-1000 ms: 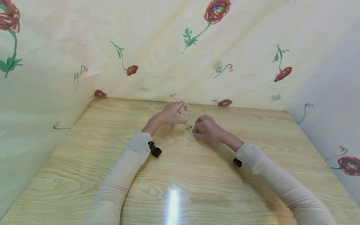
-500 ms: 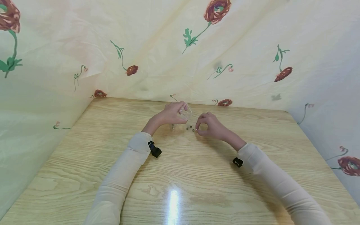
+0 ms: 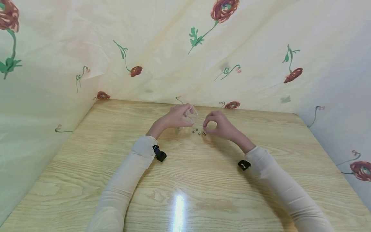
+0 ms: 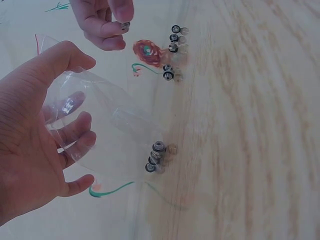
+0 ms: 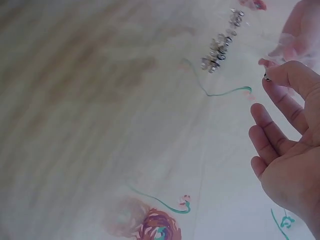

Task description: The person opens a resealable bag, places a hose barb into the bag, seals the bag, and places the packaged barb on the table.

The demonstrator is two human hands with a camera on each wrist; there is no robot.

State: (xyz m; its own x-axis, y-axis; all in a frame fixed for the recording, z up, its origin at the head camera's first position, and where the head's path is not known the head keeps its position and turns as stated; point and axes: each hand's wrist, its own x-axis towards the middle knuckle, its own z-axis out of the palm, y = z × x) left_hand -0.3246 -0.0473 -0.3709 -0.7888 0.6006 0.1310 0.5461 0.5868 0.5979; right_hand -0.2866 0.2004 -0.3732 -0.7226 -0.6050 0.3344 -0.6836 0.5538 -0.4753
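My left hand grips the rim of a clear plastic bag, whose mouth gapes in the left wrist view. Several small metal parts with black rings are clustered at the bag's lower end. To the right, my right hand pinches one small metal part between thumb and index finger, held above the table beside the bag's mouth. In the right wrist view this held part is mostly hidden by the fingertips. More such metal parts stand on the table below the right hand.
A wooden table spreads in front of me. Flower-patterned cloth hangs along its back and both sides, close behind the hands. Black straps with camera mounts sit on the wrists.
My right hand has lifted from the row of parts and moved slightly up and back, a metal part between its fingertips. The left hand and the bag have stayed in place.
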